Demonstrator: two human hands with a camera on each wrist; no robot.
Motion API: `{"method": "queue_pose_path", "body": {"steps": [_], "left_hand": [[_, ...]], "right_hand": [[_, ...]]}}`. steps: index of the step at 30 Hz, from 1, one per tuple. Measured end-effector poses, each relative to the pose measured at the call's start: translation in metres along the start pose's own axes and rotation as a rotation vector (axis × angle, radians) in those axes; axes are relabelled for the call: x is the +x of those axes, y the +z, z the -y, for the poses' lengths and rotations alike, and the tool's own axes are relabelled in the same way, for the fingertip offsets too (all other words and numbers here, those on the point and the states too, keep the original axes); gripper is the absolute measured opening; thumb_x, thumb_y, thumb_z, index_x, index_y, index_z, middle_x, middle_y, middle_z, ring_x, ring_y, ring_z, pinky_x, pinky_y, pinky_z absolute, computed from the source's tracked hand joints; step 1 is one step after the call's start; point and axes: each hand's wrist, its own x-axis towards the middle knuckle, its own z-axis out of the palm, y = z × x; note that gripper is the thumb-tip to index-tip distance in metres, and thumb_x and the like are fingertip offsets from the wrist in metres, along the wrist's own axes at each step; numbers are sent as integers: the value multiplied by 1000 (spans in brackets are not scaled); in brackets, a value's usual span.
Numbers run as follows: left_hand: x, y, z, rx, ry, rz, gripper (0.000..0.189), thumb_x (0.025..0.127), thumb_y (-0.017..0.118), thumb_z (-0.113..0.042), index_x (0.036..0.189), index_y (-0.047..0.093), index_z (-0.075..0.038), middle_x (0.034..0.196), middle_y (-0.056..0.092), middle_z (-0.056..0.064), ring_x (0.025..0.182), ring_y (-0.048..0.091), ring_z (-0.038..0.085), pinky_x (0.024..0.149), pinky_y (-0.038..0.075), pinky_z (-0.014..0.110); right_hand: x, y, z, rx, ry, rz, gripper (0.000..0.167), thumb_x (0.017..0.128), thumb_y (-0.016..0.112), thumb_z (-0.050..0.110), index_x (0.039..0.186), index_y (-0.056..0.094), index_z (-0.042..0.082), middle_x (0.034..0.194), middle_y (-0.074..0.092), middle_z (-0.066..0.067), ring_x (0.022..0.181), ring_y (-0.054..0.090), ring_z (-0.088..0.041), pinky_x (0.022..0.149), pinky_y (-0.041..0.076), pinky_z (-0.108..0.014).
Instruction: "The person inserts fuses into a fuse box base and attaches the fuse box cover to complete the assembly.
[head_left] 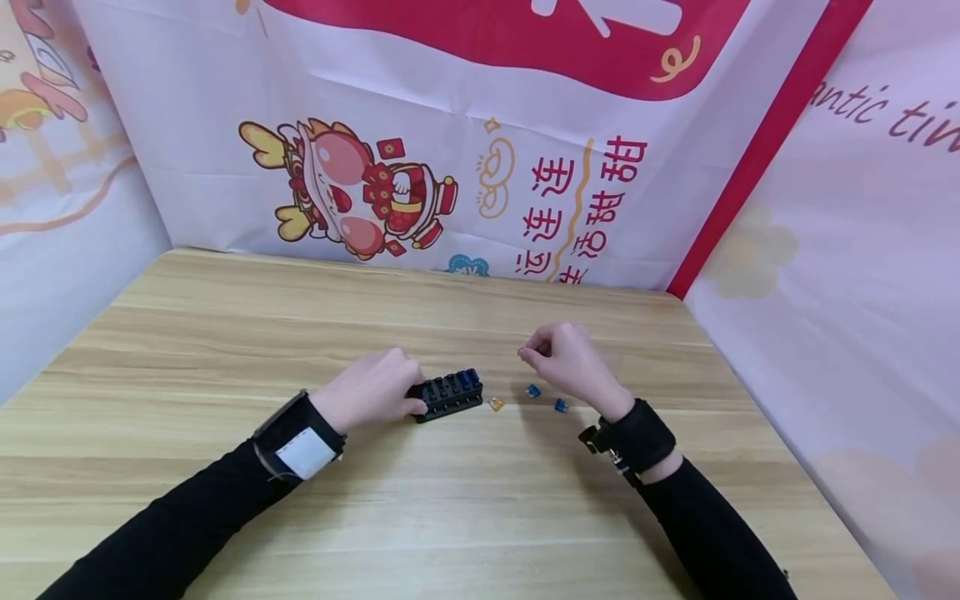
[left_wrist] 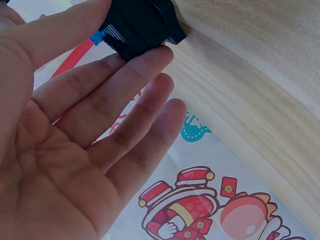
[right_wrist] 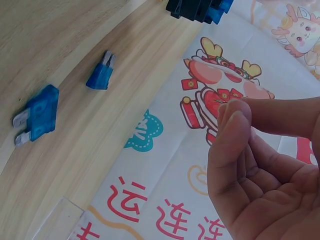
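My left hand (head_left: 372,387) grips the left end of a black fuse block (head_left: 453,395), thumb on the near side and fingers behind. Blue blade fuses (head_left: 469,377) sit in slots at the block's right end. In the left wrist view, the block (left_wrist: 137,27) shows between thumb and fingertips, with the last two fingers extended. My right hand (head_left: 572,364) is raised over the table, to the right of the block. Its thumb and forefinger tips meet in the right wrist view, with the other fingers curled; I cannot tell whether something tiny is between them.
Two loose blue blade fuses (right_wrist: 42,114) lie on the wooden table (head_left: 420,517) near my right hand. An amber fuse (head_left: 496,404) lies just right of the block. A clear plastic piece (right_wrist: 57,220) rests by the table's back area. A printed cloth (head_left: 450,100) hangs behind.
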Motion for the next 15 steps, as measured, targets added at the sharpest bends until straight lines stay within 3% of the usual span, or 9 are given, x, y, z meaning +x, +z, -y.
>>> {"method": "queue_pose_path", "body": {"steps": [15], "left_hand": [[-1,0,-1,-5,-6,5,20,83,81,-22,73,68,-11,55,45,-7,46,38,5,45,31,23]], "right_hand": [[-3,0,11,49,-10,34,7,91,71,8,84,72,6,74,66,-5,61,56,-15,57,46,-31]]}}
